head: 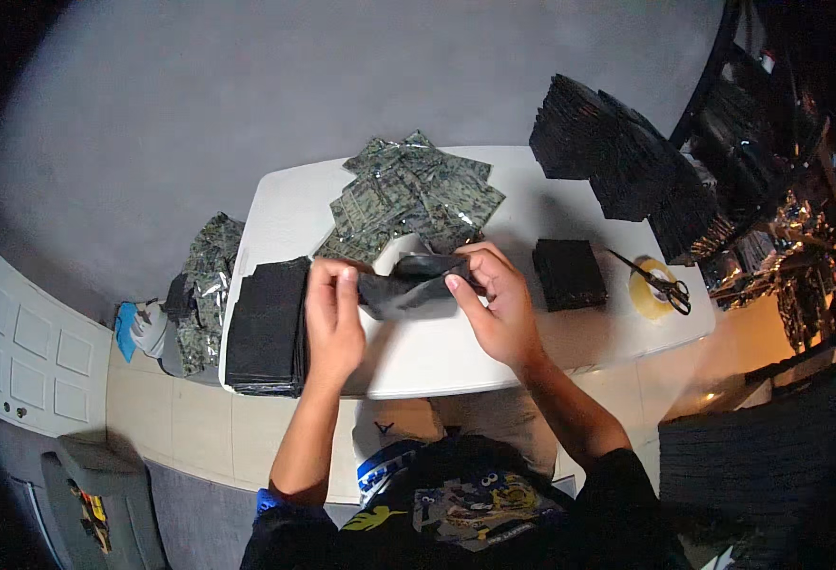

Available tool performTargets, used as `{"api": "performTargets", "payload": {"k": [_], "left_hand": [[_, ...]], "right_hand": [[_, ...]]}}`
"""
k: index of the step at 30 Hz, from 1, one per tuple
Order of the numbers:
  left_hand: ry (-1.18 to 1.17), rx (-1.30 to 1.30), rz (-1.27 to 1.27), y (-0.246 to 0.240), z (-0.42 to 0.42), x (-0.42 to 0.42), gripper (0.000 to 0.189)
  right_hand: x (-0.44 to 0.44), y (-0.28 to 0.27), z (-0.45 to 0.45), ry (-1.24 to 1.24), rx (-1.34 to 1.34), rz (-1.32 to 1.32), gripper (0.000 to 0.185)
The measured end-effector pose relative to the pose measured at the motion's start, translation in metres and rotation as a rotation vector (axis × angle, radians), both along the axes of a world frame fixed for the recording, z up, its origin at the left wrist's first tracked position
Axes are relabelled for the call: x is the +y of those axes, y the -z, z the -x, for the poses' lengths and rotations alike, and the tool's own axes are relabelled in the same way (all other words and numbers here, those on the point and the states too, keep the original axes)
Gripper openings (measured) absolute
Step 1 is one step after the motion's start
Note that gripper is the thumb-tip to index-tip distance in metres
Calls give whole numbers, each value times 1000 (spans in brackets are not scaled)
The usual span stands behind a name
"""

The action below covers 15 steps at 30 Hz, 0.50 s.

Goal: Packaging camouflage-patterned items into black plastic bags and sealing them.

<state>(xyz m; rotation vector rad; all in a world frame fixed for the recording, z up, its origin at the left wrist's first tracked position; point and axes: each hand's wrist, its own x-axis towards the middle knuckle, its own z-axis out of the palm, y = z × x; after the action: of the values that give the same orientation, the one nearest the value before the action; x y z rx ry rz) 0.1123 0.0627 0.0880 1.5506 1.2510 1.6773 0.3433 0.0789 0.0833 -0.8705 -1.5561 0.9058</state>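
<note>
My left hand (pixel 336 313) pinches one end of a folded black cloth piece (pixel 410 288) between thumb and fingers. At its other end, my right hand (pixel 496 299) grips the same piece, which sags between them above the white table (pixel 403 370). Beside my left hand lies a tall stack of folded black fabric (pixel 264 320). Shiny packets of camouflage-patterned cloth (pixel 418 192) are heaped beyond my hands. Right of my right hand rest a smaller black stack (pixel 569 274), a roll of clear tape (pixel 649 299) and black scissors (pixel 664 286) lying across the roll.
Large fanned stacks of black fabric (pixel 603 142) lean over the table's far right corner. More camouflage packets (pixel 207 299) are piled off the left edge. A grey seat (pixel 104 491) stands at lower left, near a white panelled door (pixel 26 342). A dark stack (pixel 738 456) stands at lower right.
</note>
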Motion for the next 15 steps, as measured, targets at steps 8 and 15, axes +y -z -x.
{"api": "performTargets", "payload": {"k": [8, 15], "left_hand": [[73, -145, 7, -9, -2, 12, 18], [-9, -217, 38, 15, -31, 0, 23]], "right_hand": [[10, 7, 11, 113, 114, -44, 12], [7, -6, 21, 134, 120, 41, 14]]}}
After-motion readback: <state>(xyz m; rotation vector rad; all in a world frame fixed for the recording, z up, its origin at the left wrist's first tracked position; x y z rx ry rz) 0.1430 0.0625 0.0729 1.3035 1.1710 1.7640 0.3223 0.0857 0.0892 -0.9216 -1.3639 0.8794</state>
